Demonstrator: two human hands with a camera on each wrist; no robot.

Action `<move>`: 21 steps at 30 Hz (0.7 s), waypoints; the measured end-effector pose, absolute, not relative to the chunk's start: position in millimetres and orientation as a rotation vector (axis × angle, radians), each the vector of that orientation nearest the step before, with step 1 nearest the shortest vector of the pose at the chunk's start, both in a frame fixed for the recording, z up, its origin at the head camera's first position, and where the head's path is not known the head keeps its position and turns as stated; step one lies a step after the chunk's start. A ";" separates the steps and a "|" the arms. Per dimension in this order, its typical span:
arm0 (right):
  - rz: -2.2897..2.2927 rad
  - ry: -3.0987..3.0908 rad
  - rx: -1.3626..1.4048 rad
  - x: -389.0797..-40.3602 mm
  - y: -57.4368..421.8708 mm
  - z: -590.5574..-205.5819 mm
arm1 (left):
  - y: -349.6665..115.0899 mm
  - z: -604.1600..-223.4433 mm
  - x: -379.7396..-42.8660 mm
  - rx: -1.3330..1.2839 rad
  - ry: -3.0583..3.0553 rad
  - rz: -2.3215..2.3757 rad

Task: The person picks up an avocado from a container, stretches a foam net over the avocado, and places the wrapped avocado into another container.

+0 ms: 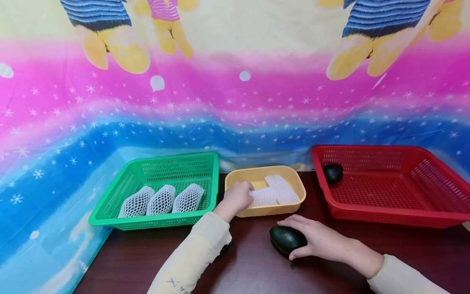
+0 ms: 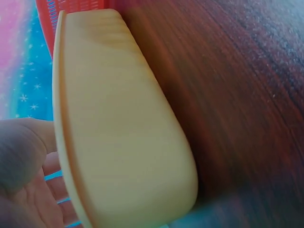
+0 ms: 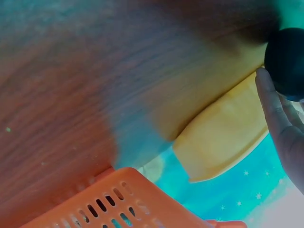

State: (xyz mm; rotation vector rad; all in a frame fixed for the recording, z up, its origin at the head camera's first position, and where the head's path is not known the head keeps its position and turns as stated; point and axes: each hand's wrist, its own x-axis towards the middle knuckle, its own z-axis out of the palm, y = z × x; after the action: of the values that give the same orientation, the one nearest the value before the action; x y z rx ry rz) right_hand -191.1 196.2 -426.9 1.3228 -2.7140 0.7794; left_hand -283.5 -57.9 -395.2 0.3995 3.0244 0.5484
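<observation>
My right hand (image 1: 323,241) grips a dark green, glossy oval fruit (image 1: 286,239) on the table in front of the yellow bin (image 1: 257,211). In the right wrist view the fingers lie along the side of this fruit (image 3: 287,64). My left hand (image 1: 236,198) reaches over the left rim of the bin, fingers curled at the end of a white foam net sleeve (image 1: 263,197). Another foam net sleeve (image 1: 282,188) lies beside it. The bin wall (image 2: 123,123) hides the left fingertips in the left wrist view.
At left stands a green basket (image 1: 154,222) holding three net-wrapped pieces (image 1: 160,200). The red basket (image 1: 389,214) at right holds one dark fruit (image 1: 333,173). A printed cloth (image 1: 235,102) hangs behind. The dark wooden table (image 1: 249,265) lies in front.
</observation>
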 end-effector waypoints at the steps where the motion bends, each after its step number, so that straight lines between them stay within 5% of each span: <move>1: 0.775 -2.722 1.321 -190.9 195.9 -426.0 | -58.0 -393.5 -282.3 0.404 3.029 0.557; 21: 0.736 -2.857 1.291 -191.1 192.7 -416.6 | -75.1 -358.5 -264.2 0.507 3.148 0.783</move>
State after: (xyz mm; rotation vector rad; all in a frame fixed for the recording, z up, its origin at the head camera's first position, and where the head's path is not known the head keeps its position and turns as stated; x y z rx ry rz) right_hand -191.1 192.7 -416.6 1.2915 -2.8566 0.7357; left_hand -264.2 -75.1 -358.5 0.5073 3.1484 0.7832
